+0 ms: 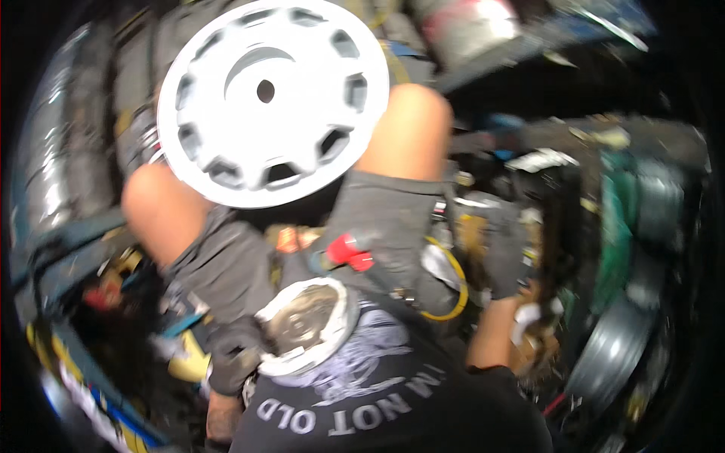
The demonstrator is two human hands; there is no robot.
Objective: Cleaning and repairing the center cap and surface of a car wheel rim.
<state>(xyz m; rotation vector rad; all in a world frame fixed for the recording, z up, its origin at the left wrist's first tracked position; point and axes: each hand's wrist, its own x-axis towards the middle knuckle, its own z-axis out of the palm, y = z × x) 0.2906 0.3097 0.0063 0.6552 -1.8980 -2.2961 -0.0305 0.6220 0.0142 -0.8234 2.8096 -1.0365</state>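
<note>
My left hand [236, 353], in a dark glove, is closed on the edge of a round part [298, 321] with a white rim and a dirty grey metal centre, held against my shirt. Off to the right, my right hand [500, 253] wears a grey glove and reaches out among loose things; its fingers are smeared by motion, so I cannot tell what it touches. A large white wheel-shaped disc [302, 128], with openings round its edge and a centre hole, lies at my knees. Between my thighs and shirt is a red-ended tool [350, 251], its kind unclear.
A yellow hoop-like cable [458, 291] curves beside my right thigh. Clear-wrapped rolls [53, 143] stand at the far left. Along the right lie a green translucent wrap [615, 226] and shiny grey rolls [615, 351]. A pale bucket-like container [468, 30] stands at the back.
</note>
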